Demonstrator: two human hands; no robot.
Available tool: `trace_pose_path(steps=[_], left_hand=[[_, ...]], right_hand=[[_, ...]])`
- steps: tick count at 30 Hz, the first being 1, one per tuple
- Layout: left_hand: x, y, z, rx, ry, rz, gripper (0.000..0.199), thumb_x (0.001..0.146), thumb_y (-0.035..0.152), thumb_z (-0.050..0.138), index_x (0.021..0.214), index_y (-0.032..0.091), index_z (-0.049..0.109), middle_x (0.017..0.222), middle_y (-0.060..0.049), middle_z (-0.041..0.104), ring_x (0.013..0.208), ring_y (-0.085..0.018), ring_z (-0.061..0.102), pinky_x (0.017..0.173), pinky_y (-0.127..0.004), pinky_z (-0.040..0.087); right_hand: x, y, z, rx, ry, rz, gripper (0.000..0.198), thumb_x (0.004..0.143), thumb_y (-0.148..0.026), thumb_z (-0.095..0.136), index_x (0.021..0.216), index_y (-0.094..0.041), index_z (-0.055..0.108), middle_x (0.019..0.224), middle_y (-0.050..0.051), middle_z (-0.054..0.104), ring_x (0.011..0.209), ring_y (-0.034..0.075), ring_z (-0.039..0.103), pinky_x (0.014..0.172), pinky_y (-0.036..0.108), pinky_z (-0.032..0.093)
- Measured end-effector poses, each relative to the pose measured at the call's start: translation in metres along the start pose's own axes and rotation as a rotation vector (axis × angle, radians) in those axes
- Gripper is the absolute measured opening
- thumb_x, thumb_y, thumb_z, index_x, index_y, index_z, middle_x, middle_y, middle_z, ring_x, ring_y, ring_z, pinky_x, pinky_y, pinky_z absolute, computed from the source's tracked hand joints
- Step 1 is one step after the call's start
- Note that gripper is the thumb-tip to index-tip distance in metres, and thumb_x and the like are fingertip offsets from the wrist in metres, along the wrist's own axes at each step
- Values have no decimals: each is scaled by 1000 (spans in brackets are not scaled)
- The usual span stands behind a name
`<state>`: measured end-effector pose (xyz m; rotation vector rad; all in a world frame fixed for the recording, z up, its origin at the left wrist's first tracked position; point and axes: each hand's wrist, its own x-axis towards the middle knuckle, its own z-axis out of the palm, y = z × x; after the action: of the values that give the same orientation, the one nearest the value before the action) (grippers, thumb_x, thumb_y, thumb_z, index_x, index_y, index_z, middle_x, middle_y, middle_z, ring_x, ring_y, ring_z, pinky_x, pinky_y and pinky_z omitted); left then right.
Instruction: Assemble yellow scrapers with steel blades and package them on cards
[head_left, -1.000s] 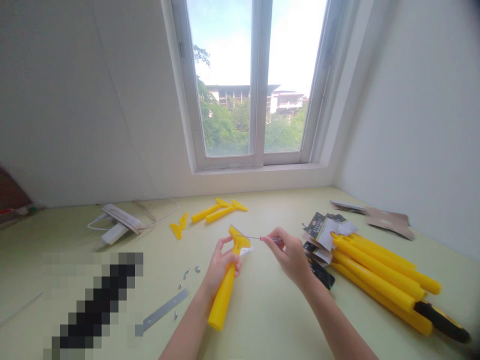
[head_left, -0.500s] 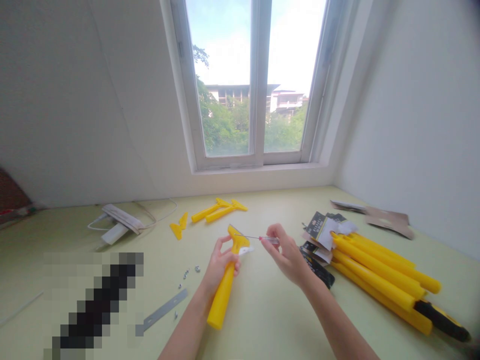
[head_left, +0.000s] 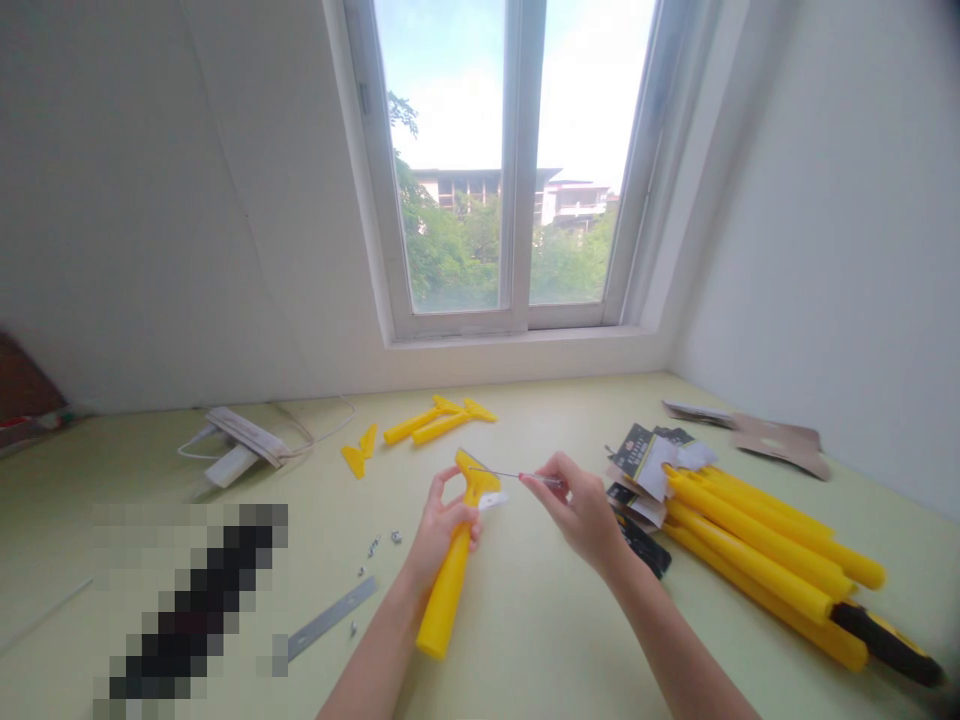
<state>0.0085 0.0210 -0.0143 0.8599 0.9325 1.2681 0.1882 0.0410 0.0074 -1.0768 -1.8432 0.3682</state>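
My left hand (head_left: 448,522) is closed round the neck of a yellow scraper (head_left: 447,600), its wide head tilted up and away from me. A thin blade edge shows along the top of the head. In my right hand (head_left: 581,505) is a small screwdriver (head_left: 536,478), pinched by its handle. The shaft points left and its tip meets the scraper head, where a screw is too small to make out. Behind the head, a small white piece (head_left: 491,500) lies on the table. Loose screws and nuts (head_left: 373,547) and a flat metal blade (head_left: 334,617) lie left of my left forearm.
Two yellow scrapers (head_left: 439,424) and loose yellow head pieces (head_left: 358,452) lie toward the window. Several yellow handles with card labels (head_left: 765,560) are heaped at right, beside a black-and-yellow tool (head_left: 889,645). A power strip (head_left: 244,435) with cables sits at left rear.
My right hand has shifted slightly and turned about the screwdriver handle, covering more of it. The tip stays at the scraper head. My left hand keeps its hold.
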Motion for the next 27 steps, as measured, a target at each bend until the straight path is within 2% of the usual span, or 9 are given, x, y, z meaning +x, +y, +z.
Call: trace_pose_path(steps=[6,10,13,16,18,20,24,27], left_hand=[[0,0,0,-4,-20,-14,62,56,14,52,113,23,29,55,7,50,38,-7,42,37,-18,31],[0,-1,0,7,-5,-16,62,56,14,52,114,23,30,57,6,51,39,-7,43,37,-18,33],[0,-1,1,20,22,5,61,56,14,53,113,23,32,59,5,52,39,-7,43,37,-19,33],[-4,3,5,101,86,96,57,57,14,53,110,25,35,80,-1,59,39,-5,43,37,-19,34],[-9,8,8,229,157,207,52,58,14,53,107,27,40,103,-6,56,38,-3,42,38,-19,35],[-15,13,10,379,225,317,48,60,14,52,106,27,44,111,-6,53,39,-1,42,39,-18,34],[-23,17,14,573,300,438,46,63,14,50,107,26,46,85,-1,61,41,-4,41,40,-16,32],[-24,15,16,628,337,485,46,64,13,49,108,26,45,78,1,61,42,-5,42,42,-17,33]], right_hand=[[1,3,0,-73,4,32,28,78,-41,46,61,-19,44,48,-6,42,44,8,40,46,19,30],[2,2,2,-46,-54,56,27,82,-40,37,70,-19,49,54,-3,48,49,10,44,49,21,32],[1,1,3,57,-82,92,24,82,-41,38,77,-19,48,58,-3,48,51,11,45,50,21,34],[3,2,4,207,-95,126,23,78,-42,44,76,-19,47,60,-3,46,54,10,44,50,21,34],[4,3,4,310,-98,169,22,76,-41,48,74,-19,48,63,-3,46,55,10,43,49,20,34],[6,5,5,431,-117,234,22,75,-40,51,74,-19,48,63,-3,46,53,9,40,47,20,32],[8,9,8,687,-171,369,23,72,-40,55,75,-18,50,59,-4,45,50,7,38,48,21,30],[7,11,11,798,-170,463,24,69,-40,58,74,-16,52,57,-4,45,49,6,37,48,20,28]])
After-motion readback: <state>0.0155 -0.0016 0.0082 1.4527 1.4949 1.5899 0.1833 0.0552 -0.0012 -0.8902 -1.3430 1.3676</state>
